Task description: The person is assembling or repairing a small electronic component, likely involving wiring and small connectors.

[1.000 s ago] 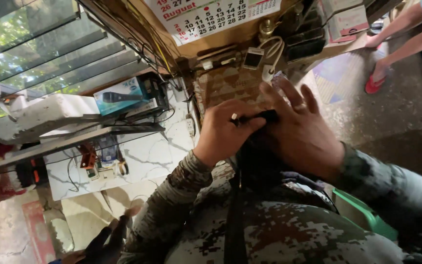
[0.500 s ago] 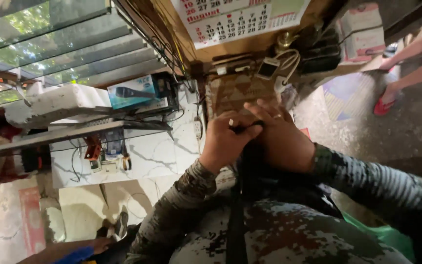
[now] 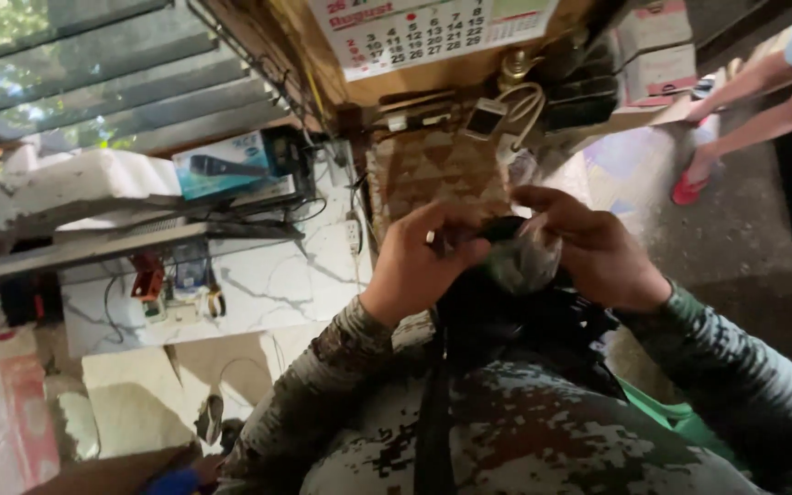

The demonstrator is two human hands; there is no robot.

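Both my hands are raised in front of my chest, in camouflage sleeves. My left hand (image 3: pixel 419 266) pinches the dark top end (image 3: pixel 497 229) of a small crumpled clear plastic pouch (image 3: pixel 520 261). My right hand (image 3: pixel 593 247) curls over the pouch from the right, fingertips on the same dark end. What the pouch contains is too blurred to tell. Just below the hands a black bag with a strap (image 3: pixel 506 321) hangs on my chest.
A wall calendar (image 3: pixel 433 27) hangs above a wooden post with a charger and cables (image 3: pixel 506 110). Left of it is a shelf with a blue box (image 3: pixel 231 165), wires and white foam (image 3: pixel 66 183). Another person's legs in red sandals (image 3: pixel 689 188) stand at the top right.
My hands have dropped slightly and drawn apart. A second ago they covered a thin black item between them; now the clear pouch shows between the fingers.
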